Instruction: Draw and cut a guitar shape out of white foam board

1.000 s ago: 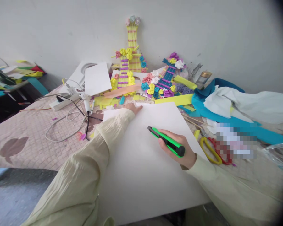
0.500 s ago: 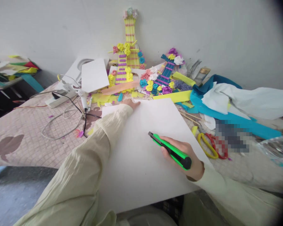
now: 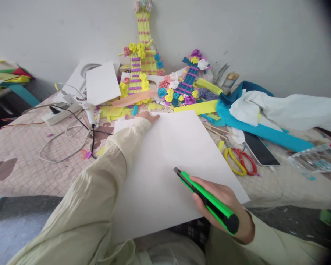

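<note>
A large white board [image 3: 154, 184] lies across the table's front edge and juts out toward my body. My left hand [image 3: 149, 116] rests on its far edge, one finger stretched out to the right; my sleeve hides part of the board's left side. In my right hand [image 3: 223, 200] is a green and black utility knife [image 3: 209, 198], gripped along its handle. Its short blade points away and to the left, over the middle of the board. Whether the blade tip touches the surface, I cannot tell.
Right of the board lie scissors [image 3: 240, 161] with yellow and red handles and a phone [image 3: 260, 149]. A glue gun [image 3: 89, 112] and power strip [image 3: 62, 113] with cables sit left. Decorated paper instruments [image 3: 139, 73] lean at the wall; blue crepe paper [image 3: 281, 138] spreads right.
My right hand has drawn the utility knife down toward my body and slightly right. The left hand stays at the board's far edge. The view has shifted a little.
</note>
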The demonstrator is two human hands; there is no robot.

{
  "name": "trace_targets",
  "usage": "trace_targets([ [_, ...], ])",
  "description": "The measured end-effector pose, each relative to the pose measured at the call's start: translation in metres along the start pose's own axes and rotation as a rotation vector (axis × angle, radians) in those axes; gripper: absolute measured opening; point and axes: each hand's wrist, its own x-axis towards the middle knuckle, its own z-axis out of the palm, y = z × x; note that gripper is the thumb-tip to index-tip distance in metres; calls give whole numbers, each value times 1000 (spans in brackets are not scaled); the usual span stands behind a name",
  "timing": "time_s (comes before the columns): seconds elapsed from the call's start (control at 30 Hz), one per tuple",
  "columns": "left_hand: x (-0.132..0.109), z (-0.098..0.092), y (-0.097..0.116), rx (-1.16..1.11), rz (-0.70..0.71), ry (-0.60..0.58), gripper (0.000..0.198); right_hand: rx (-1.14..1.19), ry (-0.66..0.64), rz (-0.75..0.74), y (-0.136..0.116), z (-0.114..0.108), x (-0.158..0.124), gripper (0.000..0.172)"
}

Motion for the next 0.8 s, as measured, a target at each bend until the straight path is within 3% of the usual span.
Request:
trace_targets([
  [0.4, 6, 2, 1, 6, 18, -31, 71, -87, -37, -49, -23, -15, -47, 41],
  [0.67, 11, 8, -2, 30, 30, -28, 76, -164, -153, -82, -35, -26, -69, 36],
  [0.8, 12, 9, -2, 41, 28, -33, 74, -133, -51, -5, -26, -51, -71, 24],
])
